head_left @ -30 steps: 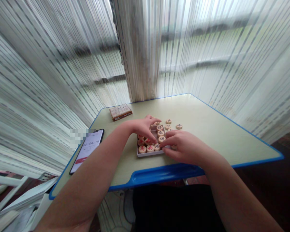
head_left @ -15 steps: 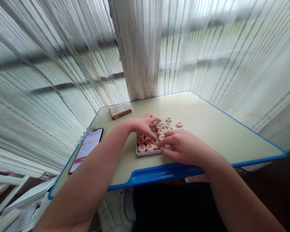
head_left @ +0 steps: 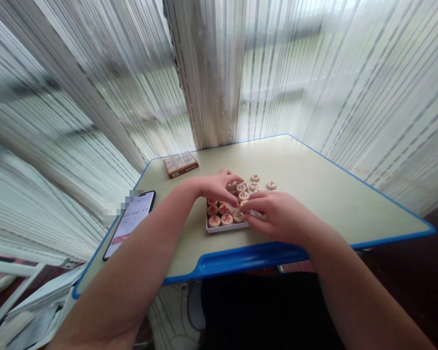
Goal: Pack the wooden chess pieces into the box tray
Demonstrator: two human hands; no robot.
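Observation:
Several round wooden Chinese chess pieces, some red-marked (head_left: 214,221) and some black-marked (head_left: 238,215), lie in a shallow white box (head_left: 224,229). My left hand (head_left: 219,187) arches over the far part of the box, thumb and fingers spread apart, hiding some pieces. My right hand (head_left: 273,214) is at the box's right side, its fingertips bent around a Chinese chess piece (head_left: 244,203) that they partly cover. Beyond that hand, several loose black-marked pieces (head_left: 254,178) rest on the table.
A patterned flat box (head_left: 181,164) lies at the table's back left. A phone (head_left: 130,224) showing a timer is near the left edge, beside my left forearm. The pale table (head_left: 324,194) has a blue rim and a blue front tray (head_left: 251,258). Striped curtains hang behind.
My right fingers have moved slightly up and away from the front row, uncovering a black-marked piece there. My left hand stays nearly in place.

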